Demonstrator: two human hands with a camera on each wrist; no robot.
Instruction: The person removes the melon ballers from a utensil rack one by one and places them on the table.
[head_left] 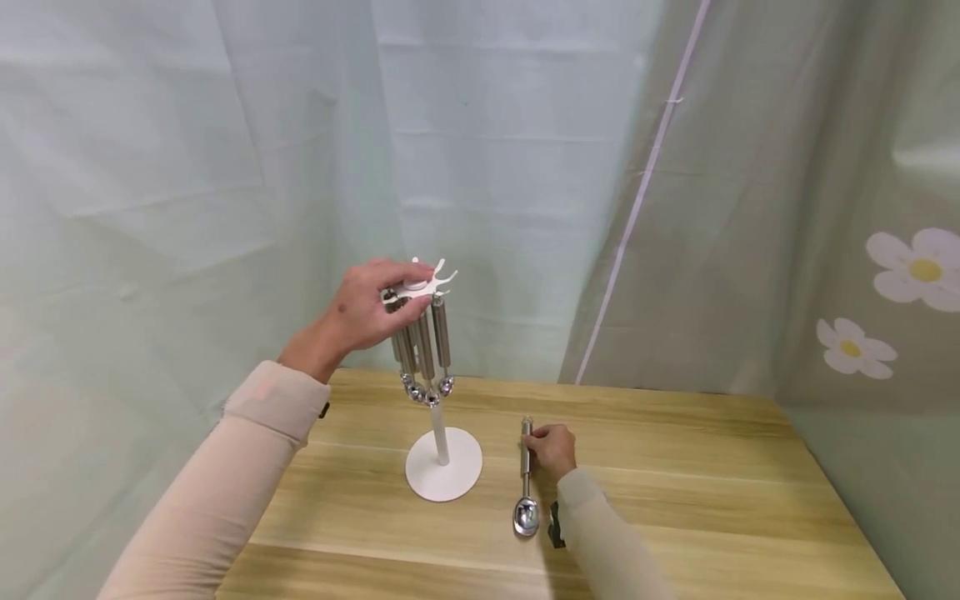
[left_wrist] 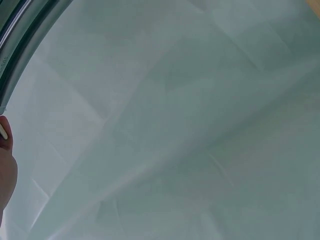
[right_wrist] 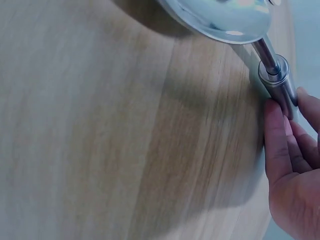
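The head view is evenly and softly lit, bright without harsh glare; the curtain (head_left: 487, 150) looks pale and slightly washed out. Shadows on the desk (head_left: 712, 492) are faint and short, gathered close under the stand (head_left: 442, 475). Straight lines bow a little toward the edges. The left wrist view is flat, low in contrast, showing soft creased fabric. The right wrist view is blurred over the wood, with a broad soft shadow and bright glints on the spoon (right_wrist: 225, 17).

A white stand (head_left: 442, 467) and silver scoop (head_left: 526, 508) sit on light wood-grain table (head_left: 675, 500); curtain (head_left: 885, 275) bears white-and-yellow flowers.
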